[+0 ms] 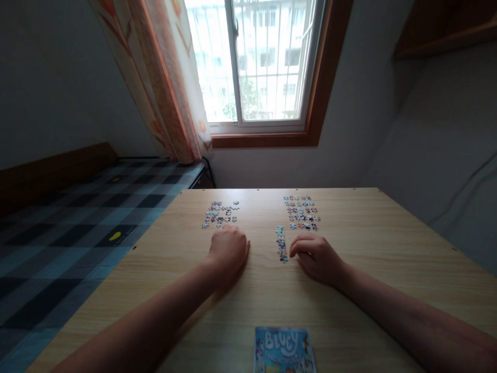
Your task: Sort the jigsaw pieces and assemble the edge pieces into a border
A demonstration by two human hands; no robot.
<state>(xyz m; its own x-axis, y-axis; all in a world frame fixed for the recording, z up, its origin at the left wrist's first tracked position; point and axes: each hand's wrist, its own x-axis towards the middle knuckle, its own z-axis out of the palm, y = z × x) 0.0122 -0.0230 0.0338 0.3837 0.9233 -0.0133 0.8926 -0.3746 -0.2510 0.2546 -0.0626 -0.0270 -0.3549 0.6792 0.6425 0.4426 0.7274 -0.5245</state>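
Right now, a narrow strip of joined jigsaw pieces (282, 243) lies flat just left of the right hand's fingertips, well to the right of the left hand. The right hand (315, 256) is loosely curled, fingertips near the thumb; whether it pinches a piece I can't tell. The left hand (229, 249) is half-closed, knuckles up, its fingertips and any grip hidden, with loose pieces (220, 219) just beyond it. A sideways nudge from the right fingers could bend or split the strip, since only interlocking tabs seem to join it. Its long axis runs away from the body, far end leaning slightly leftward. Beyond the right hand sit more loose pieces (294, 211); nearer the body than both hands, a Bluey puzzle box or booklet (285, 351) rests on the wood-grain table (240, 316).
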